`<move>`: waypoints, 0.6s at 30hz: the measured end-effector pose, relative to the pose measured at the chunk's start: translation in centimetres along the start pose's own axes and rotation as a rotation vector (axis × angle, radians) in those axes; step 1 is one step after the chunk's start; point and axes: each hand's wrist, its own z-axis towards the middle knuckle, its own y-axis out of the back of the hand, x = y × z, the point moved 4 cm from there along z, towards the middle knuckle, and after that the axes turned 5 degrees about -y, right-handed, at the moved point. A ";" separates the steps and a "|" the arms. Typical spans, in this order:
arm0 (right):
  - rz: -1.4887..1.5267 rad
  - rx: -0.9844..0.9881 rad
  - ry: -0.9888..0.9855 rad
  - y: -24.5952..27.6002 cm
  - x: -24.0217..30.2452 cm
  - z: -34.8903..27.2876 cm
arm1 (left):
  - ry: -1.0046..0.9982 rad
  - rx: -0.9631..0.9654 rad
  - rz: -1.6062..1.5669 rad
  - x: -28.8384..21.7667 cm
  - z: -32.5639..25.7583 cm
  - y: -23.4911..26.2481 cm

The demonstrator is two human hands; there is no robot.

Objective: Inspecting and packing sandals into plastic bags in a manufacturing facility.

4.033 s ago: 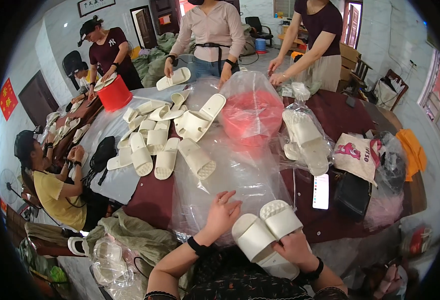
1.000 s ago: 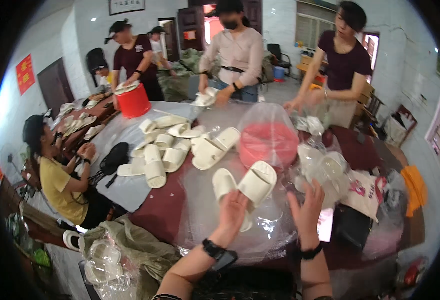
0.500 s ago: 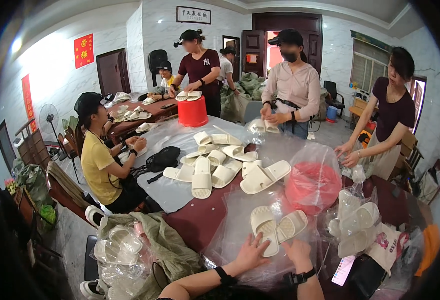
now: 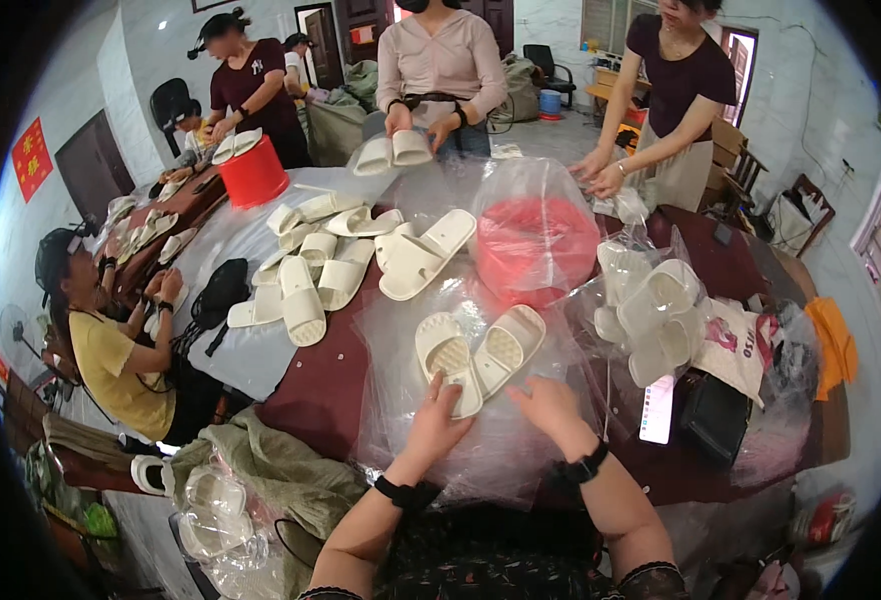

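Note:
In front of me a pair of cream slippers lies on clear plastic sheets (image 4: pixel 401 385), in a V with the heel ends close together. My left hand (image 4: pixel 441 425) grips the heel end of the left slipper (image 4: pixel 451 355), fingers on the insole and thumb at the edge. Just beside the heel of the right slipper (image 4: pixel 511 345), my right hand (image 4: pixel 551 408) is open and holds nothing, its fingers apart. Beyond the pair, a pile of loose cream slippers (image 4: pixel 346 270) covers part of the table.
A red tub (image 4: pixel 539 245) under clear plastic stands beyond the pair. To its right are bagged slippers (image 4: pixel 661 315), a phone (image 4: pixel 657 410) and a black case (image 4: pixel 713 418). A green sack (image 4: pixel 261 450) sits at lower left. Several people work around the table; one holds slippers (image 4: pixel 393 152).
My view has tilted down and swung right. The left hand has closed on the left slipper's heel end; the right hand has come slightly away from the right slipper.

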 end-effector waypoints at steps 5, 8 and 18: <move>-0.077 0.007 -0.274 -3.8 -0.2 3.0 | -0.046 -0.029 -0.028 0.4 -1.3 0.0; -0.084 -0.115 -0.320 -5.0 -1.4 3.7 | -0.061 0.021 0.005 -0.5 -2.5 0.3; -0.080 -0.235 -0.239 -2.8 -2.2 3.0 | -0.135 0.113 0.061 -1.1 -3.5 1.5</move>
